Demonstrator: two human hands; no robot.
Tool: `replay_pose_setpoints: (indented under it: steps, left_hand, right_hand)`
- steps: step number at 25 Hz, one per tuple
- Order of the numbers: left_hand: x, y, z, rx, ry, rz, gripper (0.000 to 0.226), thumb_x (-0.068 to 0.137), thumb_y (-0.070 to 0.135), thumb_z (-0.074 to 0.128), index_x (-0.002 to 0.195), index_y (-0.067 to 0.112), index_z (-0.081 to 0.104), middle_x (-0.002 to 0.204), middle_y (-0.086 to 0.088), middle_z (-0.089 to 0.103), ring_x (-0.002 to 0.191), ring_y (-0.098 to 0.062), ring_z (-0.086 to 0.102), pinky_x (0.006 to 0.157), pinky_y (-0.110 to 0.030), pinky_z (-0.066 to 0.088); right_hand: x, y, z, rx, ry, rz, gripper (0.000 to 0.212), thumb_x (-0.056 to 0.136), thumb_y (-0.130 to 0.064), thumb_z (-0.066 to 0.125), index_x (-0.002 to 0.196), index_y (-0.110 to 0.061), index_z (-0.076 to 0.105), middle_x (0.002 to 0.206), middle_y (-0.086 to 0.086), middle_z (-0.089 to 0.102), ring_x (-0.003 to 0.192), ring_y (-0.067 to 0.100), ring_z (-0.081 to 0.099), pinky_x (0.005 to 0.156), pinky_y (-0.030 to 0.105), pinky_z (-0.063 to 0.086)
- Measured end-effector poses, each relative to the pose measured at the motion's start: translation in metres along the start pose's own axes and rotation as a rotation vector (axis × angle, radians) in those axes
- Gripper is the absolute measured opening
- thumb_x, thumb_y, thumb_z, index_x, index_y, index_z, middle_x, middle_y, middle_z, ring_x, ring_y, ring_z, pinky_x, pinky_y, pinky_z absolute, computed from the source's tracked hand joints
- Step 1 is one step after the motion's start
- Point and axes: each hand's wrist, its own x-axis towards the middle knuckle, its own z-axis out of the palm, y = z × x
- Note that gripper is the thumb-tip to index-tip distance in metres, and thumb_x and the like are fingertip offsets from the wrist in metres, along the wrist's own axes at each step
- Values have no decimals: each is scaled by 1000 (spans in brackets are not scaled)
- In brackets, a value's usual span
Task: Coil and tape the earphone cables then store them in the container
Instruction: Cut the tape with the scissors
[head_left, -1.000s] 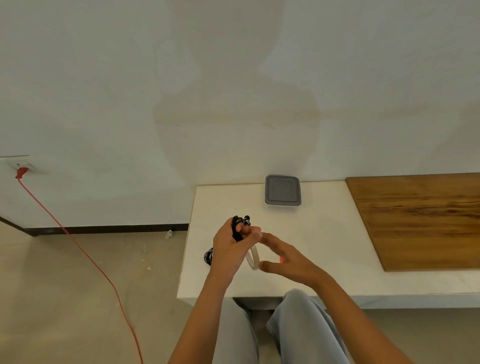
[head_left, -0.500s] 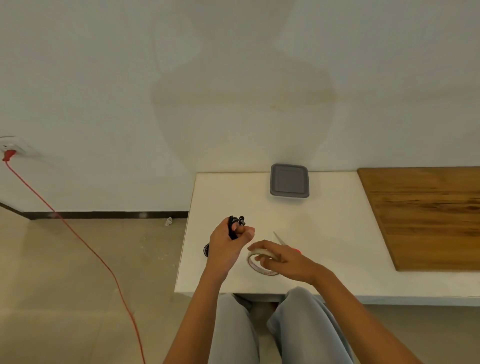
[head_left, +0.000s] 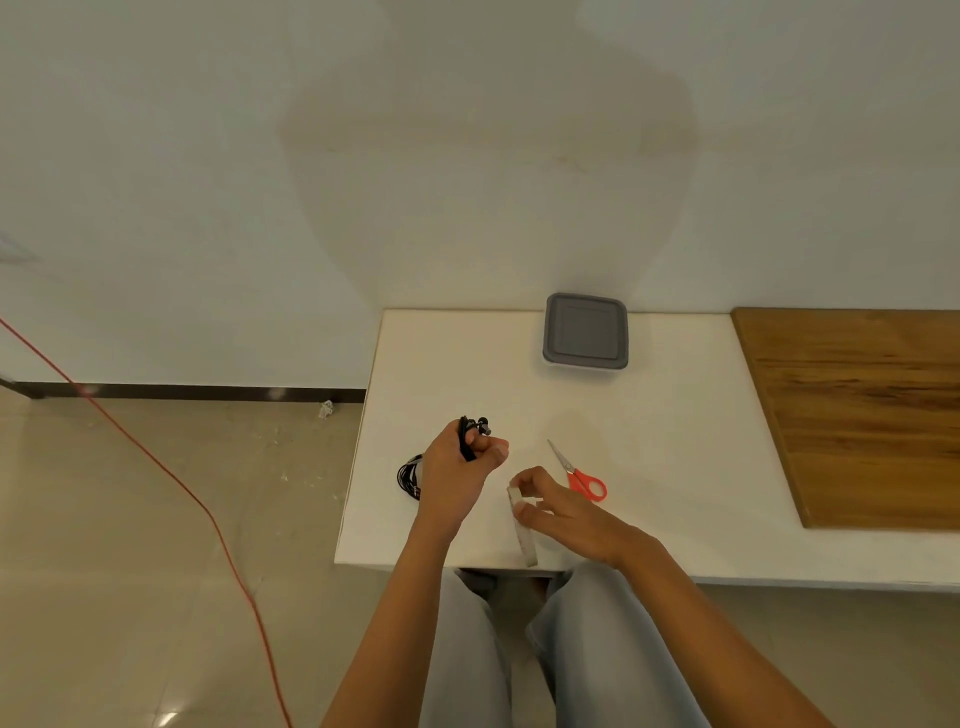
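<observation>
My left hand (head_left: 457, 467) is closed around a coiled black earphone cable (head_left: 470, 434), with the earbuds sticking out above my fingers. More black cable (head_left: 410, 475) lies on the white table (head_left: 675, 441) just left of that hand. My right hand (head_left: 566, 514) grips the tape roll (head_left: 522, 525), held on edge above the table's front edge. A grey lidded container (head_left: 585, 331) sits closed at the back of the table, well beyond both hands.
Red-handled scissors (head_left: 579, 475) lie on the table right of my right hand. A wooden board (head_left: 857, 410) covers the table's right part. An orange cord (head_left: 156, 467) runs across the floor on the left. My knees are under the front edge.
The right hand has lifted the tape roll from flat on the table and turned it on edge nearer the front edge, which uncovers the scissors. The left hand stays closed on the coil.
</observation>
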Motion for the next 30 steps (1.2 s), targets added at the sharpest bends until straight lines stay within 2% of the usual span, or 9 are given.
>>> replay_pose_setpoints:
  steps: [3,5,7,12,16,20,25,27,30]
  left_hand:
    - [6,2,4,-37,25,23,26,82,6,69,75,13,46,78,-6,59,77,-11,61,74,-15,47]
    - [11,4,5,-27,36,52,30,81,7,70,71,17,43,76,-3,57,78,-15,59,78,-22,47]
    - [15,7,7,-44,23,67,31,82,6,70,71,19,43,75,-1,57,79,-13,59,78,-19,47]
    - [21,1,17,-68,-14,56,30,83,7,70,72,15,43,69,4,51,66,1,57,68,-7,46]
    - [25,-9,19,-84,-20,47,24,83,9,71,75,12,49,70,3,51,77,-9,61,76,-17,48]
    - [28,-11,18,-76,-42,47,16,82,10,72,82,7,56,75,-2,55,85,-20,63,76,-16,50]
    - [29,-4,19,-81,-99,67,31,82,7,71,70,20,45,75,-1,54,82,-13,63,74,-11,51]
    - [29,-2,19,-81,-112,57,32,82,6,71,70,18,44,72,2,52,76,-9,61,72,-11,50]
    - [28,0,16,-102,-147,44,33,82,1,69,71,17,42,70,4,49,66,2,58,67,-6,45]
  right_hand:
    - [4,9,1,-35,54,40,45,86,-69,38,113,-32,43,113,-10,56,102,12,57,94,30,48]
    - [6,17,3,-60,56,75,61,76,-82,29,106,-31,46,105,-7,60,96,16,59,92,35,50]
    - [7,22,5,-75,67,106,65,74,-82,27,103,-27,49,104,-5,61,95,15,60,93,33,50]
    - [9,24,6,-107,162,51,33,87,-60,42,82,-30,55,100,-5,52,94,9,51,86,25,41]
    - [6,21,6,60,104,10,45,83,-64,44,112,-34,61,115,-16,60,104,6,57,96,25,46]
    - [8,21,4,126,57,10,34,89,-55,45,107,-31,61,108,-14,64,100,9,60,96,28,48]
    - [6,7,-4,87,43,-4,34,96,-43,42,116,-24,61,110,-21,58,96,-5,55,83,6,40]
    - [6,10,-9,73,160,-29,29,96,-39,46,112,-22,64,106,-18,61,94,-3,57,80,8,40]
    - [7,32,-16,-137,622,50,19,95,-26,53,106,-15,64,103,-2,63,92,12,55,80,16,38]
